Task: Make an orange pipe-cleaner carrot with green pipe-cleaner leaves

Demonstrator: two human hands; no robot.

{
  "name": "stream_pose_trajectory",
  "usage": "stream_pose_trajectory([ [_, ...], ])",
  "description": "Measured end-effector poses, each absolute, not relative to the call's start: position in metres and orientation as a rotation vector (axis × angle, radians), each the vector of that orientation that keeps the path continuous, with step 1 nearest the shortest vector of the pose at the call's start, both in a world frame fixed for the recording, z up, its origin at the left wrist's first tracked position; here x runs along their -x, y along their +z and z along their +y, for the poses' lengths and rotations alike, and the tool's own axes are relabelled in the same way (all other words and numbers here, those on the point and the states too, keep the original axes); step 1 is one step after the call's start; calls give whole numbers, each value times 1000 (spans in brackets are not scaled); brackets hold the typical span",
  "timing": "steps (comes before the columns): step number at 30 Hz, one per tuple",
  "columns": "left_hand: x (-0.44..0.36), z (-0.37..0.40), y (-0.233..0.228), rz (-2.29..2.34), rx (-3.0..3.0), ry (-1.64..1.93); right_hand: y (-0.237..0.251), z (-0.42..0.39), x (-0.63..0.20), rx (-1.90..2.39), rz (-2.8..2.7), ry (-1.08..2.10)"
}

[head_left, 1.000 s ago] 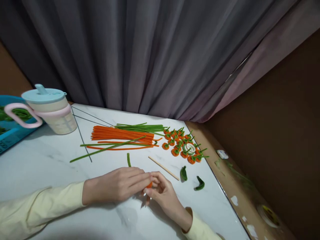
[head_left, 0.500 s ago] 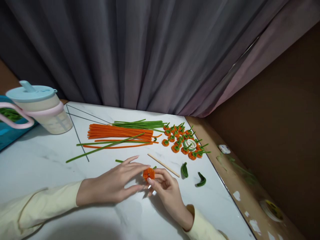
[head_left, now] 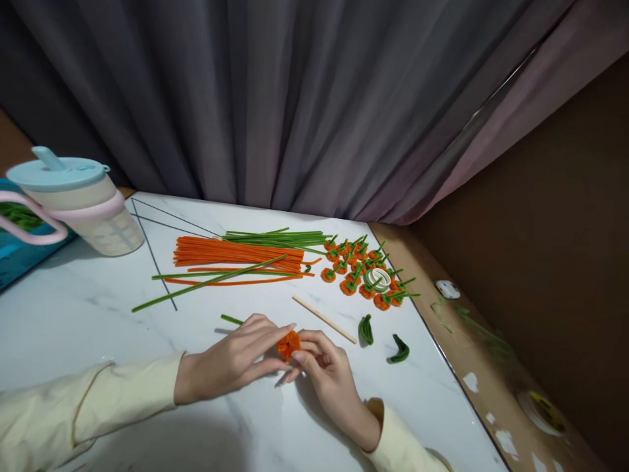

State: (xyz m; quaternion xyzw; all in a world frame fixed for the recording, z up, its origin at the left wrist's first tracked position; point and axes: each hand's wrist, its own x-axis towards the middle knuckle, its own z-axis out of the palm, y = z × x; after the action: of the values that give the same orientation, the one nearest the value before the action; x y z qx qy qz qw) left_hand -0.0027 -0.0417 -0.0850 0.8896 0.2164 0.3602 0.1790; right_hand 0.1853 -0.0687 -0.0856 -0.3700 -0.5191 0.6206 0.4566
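Between my hands, above the marbled tabletop, is a small orange pipe-cleaner pumpkin [head_left: 288, 345], its round folded face turned toward me. My right hand [head_left: 325, 367] pinches its right edge between thumb and fingers. My left hand [head_left: 246, 357] grips the left side with thumb and fingertips. A green pipe-cleaner piece [head_left: 230, 319] sticks out beyond the left knuckles; what it joins is hidden. Just past my hands lies a thin wooden stick [head_left: 324, 319]. To the right of it are two bent dark green pipe-cleaner bundles, one nearer [head_left: 365, 330] and one farther right [head_left: 399, 349].
Behind lie a bundle of orange pipe cleaners [head_left: 238, 252] and green ones [head_left: 280, 238]. Several finished orange pumpkins with green stems [head_left: 350, 284] stand at the right around a tape roll [head_left: 378, 279]. A lidded cup [head_left: 105, 219] stands at the left; a grey curtain [head_left: 265, 98] hangs behind.
My left hand has drawn its fingers in from a looser spread and now holds the pumpkin's left side. The pumpkin has turned slightly and shifted a little left. The whole view has shifted slightly.
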Motion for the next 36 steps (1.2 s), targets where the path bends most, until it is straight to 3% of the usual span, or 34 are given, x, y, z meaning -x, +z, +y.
stream_pose_trajectory([
  [16,6,-37,-91,613,-2569,1099,-89,-67,-195,896,-1645,1118],
  [28,6,-35,-93,563,-2611,1127,-99,-66,-202,863,-2014,537],
  [36,5,-35,-93,553,-2663,1143,-99,-67,-202,843,-2058,431],
])
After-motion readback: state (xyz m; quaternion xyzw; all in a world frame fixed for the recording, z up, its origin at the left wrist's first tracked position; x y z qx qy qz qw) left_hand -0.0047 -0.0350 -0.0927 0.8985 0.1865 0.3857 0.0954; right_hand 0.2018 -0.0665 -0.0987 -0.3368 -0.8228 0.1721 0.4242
